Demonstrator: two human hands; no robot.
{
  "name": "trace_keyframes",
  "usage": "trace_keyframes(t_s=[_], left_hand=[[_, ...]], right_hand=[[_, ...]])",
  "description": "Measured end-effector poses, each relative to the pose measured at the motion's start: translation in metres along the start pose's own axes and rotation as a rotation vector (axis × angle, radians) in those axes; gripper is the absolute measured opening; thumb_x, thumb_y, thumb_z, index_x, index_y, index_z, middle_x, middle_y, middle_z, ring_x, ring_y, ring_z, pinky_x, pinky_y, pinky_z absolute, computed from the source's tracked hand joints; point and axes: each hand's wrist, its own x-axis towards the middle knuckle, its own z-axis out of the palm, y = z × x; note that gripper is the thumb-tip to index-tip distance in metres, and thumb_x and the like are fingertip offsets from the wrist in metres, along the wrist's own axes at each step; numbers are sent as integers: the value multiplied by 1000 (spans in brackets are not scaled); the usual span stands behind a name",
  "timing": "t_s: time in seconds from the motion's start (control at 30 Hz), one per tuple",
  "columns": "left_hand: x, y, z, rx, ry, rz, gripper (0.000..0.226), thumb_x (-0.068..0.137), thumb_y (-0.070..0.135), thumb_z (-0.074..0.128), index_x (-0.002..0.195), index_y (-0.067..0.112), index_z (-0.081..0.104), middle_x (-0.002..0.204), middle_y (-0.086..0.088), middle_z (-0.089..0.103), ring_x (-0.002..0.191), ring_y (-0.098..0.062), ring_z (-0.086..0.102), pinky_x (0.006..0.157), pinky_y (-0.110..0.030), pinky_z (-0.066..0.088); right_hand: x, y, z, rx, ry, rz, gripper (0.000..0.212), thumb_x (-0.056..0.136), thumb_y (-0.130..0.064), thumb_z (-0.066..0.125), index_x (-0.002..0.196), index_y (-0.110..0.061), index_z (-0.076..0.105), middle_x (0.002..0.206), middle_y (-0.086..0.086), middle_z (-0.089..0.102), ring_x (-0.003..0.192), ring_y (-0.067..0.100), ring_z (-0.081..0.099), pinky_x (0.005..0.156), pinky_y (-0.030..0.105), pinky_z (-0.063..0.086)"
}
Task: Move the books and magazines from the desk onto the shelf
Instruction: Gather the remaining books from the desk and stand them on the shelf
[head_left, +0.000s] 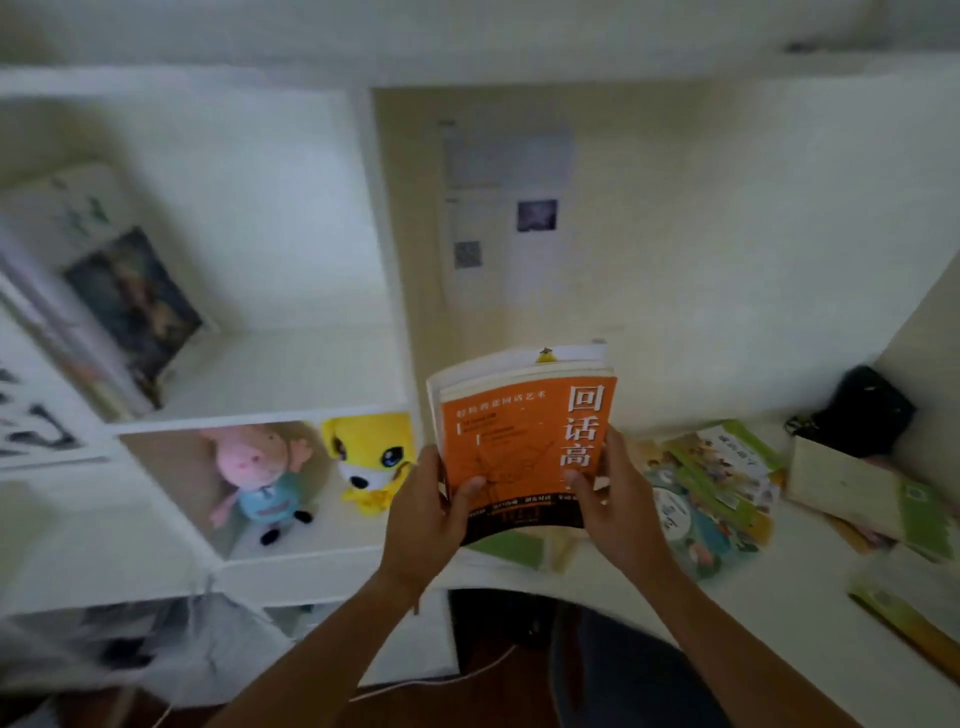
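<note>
Both hands on a small stack: orange-covered paperback with white Chinese title (524, 441) on top, at least one more white-edged book behind it, yellow bookmark poking from the top edge. Left hand (434, 514) grips the stack's lower left edge, thumb on the cover. Right hand (613, 499) grips the lower right edge, fingers curled round the side, thumb on the cover. Stack is lifted clear of the white desk (779, 623), held upright and a bit tilted, roughly centre frame, just right of the white cubby shelf unit (260, 415).

Progress, my read: partway. In the upper cubby at 10 o'clock a few books already lean against the left wall, front one a dark-covered picture book (135, 306); can't tell whether they are part of this job. Plenty of free room to their right.

Still on the desk:
- green-and-white illustrated magazines (711, 493), fanned pile at 3 o'clock, just beside the right hand
- cream-and-green softcover book (852, 493), further out at 3 o'clock
- yellow-green booklet (909, 613) at 4 o'clock, near the frame edge
- a green cover partly hidden under the held stack, around 6 o'clock

So one load in the air, several pieces left; likely two or three more trips.

Lower cubby at 9 o'clock holds a pink pig plush in a blue outfit (254, 473) and a yellow fox plush (369, 457); less spare room there, upper cubby looks the better target. Frame is motion-blurred, fine detail unreliable.
</note>
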Motion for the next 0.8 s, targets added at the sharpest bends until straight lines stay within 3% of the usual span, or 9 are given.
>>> trace_keyframes(t_s=[0.27,0.37,0.57,0.63,0.8], left_hand=[[-23,-1,-209,102,206,9,24,96,38,66,112,25,55,98,15,65,86,-6,66,65,-31,58],[-7,-8,-254,189,292,-48,27,95,48,64,107,27,53,94,12,65,83,-5,66,64,-36,58],[58,-29,-291,297,429,-156,44,90,63,59,95,20,50,83,4,64,71,-12,64,60,-43,57],[80,-37,-294,304,474,-226,38,90,56,63,94,21,49,83,5,63,71,-12,64,61,-44,58],[123,-54,-294,306,556,-336,26,93,41,67,95,24,48,86,11,64,74,-9,66,64,-42,61]], right_hand=[[-11,-151,118,22,-142,-140,59,98,-32,61,148,-32,29,118,-18,65,99,-4,65,76,21,58],[12,-195,156,27,-167,-156,56,99,-28,59,146,-31,30,119,-12,65,99,6,66,78,31,58],[105,-241,216,9,-229,-159,43,96,-12,60,132,-20,37,116,1,67,99,23,68,75,37,57],[139,-247,234,1,-256,-164,43,96,-10,59,132,-18,37,117,4,67,100,24,68,77,40,58],[204,-251,279,16,-307,-186,40,96,-9,59,130,-19,39,115,4,67,100,22,67,74,30,53]])
